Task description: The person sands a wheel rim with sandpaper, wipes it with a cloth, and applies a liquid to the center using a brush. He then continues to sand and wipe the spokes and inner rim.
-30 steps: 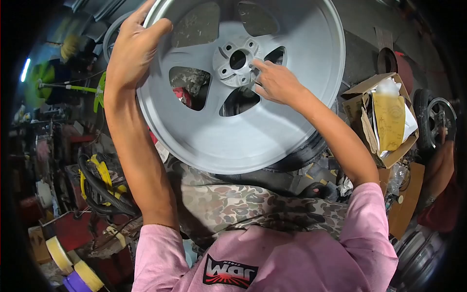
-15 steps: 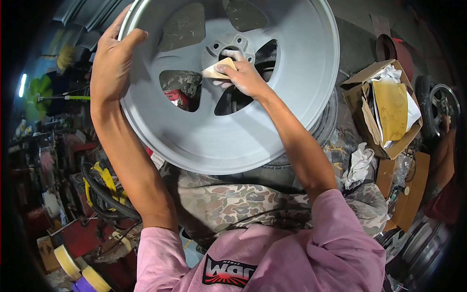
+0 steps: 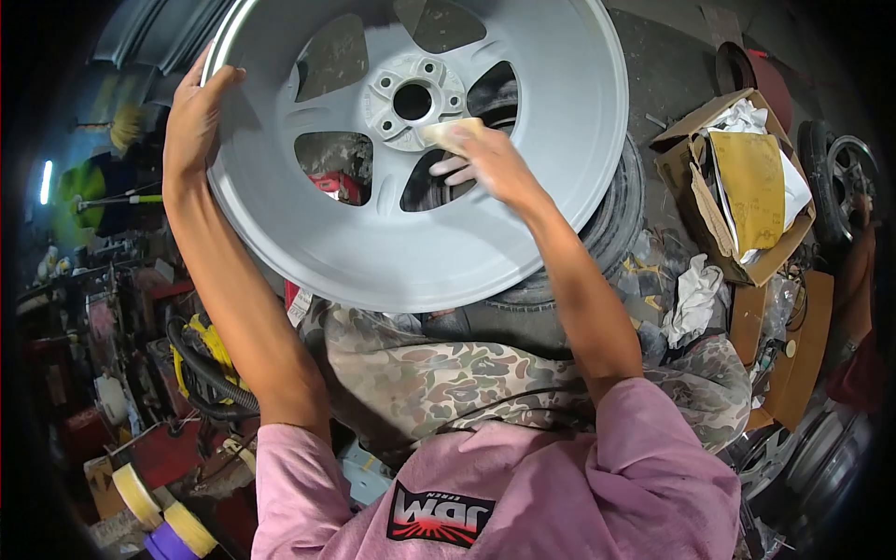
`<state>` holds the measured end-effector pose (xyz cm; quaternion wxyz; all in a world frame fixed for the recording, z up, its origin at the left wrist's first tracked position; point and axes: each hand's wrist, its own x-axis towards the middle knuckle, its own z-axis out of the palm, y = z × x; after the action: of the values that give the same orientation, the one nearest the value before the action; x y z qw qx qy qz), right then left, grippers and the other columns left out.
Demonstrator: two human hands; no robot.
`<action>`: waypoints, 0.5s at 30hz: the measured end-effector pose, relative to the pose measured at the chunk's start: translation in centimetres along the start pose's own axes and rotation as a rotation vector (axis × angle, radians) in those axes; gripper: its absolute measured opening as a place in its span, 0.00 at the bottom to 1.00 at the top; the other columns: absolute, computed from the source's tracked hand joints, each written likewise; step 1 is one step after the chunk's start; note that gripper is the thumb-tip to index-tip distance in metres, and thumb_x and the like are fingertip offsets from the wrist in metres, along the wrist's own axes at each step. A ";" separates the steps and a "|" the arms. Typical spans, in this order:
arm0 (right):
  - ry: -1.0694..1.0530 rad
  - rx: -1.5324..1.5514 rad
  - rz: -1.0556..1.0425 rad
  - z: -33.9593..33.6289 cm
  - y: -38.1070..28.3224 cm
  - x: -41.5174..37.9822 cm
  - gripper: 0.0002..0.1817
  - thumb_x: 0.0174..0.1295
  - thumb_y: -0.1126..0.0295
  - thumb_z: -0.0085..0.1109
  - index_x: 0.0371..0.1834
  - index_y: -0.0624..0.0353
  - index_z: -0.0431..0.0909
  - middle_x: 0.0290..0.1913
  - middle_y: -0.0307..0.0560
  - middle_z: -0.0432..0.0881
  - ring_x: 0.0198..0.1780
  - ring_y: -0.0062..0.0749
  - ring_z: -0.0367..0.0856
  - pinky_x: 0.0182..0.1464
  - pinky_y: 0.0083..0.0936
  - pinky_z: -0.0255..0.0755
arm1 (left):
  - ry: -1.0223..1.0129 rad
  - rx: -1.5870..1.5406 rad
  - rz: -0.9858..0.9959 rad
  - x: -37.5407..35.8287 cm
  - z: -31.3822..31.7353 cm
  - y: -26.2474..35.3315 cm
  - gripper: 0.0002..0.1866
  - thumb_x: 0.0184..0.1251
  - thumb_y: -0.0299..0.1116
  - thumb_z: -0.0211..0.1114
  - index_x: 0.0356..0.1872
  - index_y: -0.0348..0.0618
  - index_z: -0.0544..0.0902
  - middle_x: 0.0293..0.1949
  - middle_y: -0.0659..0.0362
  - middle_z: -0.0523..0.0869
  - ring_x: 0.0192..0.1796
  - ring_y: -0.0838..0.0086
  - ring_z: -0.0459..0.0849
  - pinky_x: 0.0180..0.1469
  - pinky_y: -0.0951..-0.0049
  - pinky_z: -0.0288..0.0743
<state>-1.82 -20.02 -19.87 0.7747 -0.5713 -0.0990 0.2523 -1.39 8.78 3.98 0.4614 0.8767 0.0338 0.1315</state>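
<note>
A grey wheel rim (image 3: 373, 266) with a bare hub face and several bolt holes is tilted in front of me, above a tire (image 3: 616, 224). My left hand (image 3: 194, 117) grips its outer lip at the left, thumb over the edge. In my right hand (image 3: 495, 166) is a folded piece of pale yellow sandpaper (image 3: 452, 133), at the lower right of the hub. Motion blurs the fingers there, and some of them hang over a spoke opening.
At the right stands an open cardboard box (image 3: 695, 201) with a yellow sandpaper sheet (image 3: 749, 191) and white paper. Tape rolls (image 3: 138, 497) lie at lower left, near a black hose (image 3: 210, 383). A green fan (image 3: 82, 187) is behind. Another person's arm (image 3: 854, 280) shows at far right.
My right hand has drawn back from the hub's centre hole to its lower right edge with the sandpaper, uncovering the hole. The rim and my left hand appear shifted slightly up and left.
</note>
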 end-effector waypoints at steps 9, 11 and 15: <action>0.602 -0.947 -0.671 -1.0 1.7 3.4 0.15 0.75 0.64 0.56 0.52 0.60 0.89 0.47 0.49 0.79 0.55 0.49 0.74 0.55 0.42 0.72 | -0.047 0.210 -0.135 -0.5 0.3 1.5 0.18 0.69 0.38 0.68 0.51 0.35 0.83 0.36 0.61 0.84 0.34 0.78 0.82 0.37 0.76 0.77; 0.434 -1.251 -0.695 0.5 5.0 3.5 0.14 0.74 0.64 0.56 0.50 0.60 0.88 0.47 0.48 0.79 0.56 0.47 0.74 0.54 0.42 0.72 | -0.031 0.219 -0.141 -0.9 0.7 1.6 0.18 0.69 0.38 0.68 0.50 0.35 0.83 0.35 0.61 0.84 0.33 0.78 0.82 0.37 0.76 0.77; -0.123 -1.178 -0.482 1.7 4.9 -1.8 0.15 0.77 0.62 0.53 0.43 0.62 0.85 0.48 0.54 0.80 0.54 0.52 0.77 0.54 0.45 0.73 | -0.025 0.228 -0.123 -1.2 1.0 1.4 0.16 0.68 0.38 0.67 0.47 0.35 0.83 0.33 0.62 0.83 0.31 0.79 0.80 0.34 0.74 0.76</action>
<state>-5.48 -18.38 -23.65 0.3588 -0.8474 -0.3913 0.0067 -2.36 6.95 4.35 0.3662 0.9214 0.0964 0.0875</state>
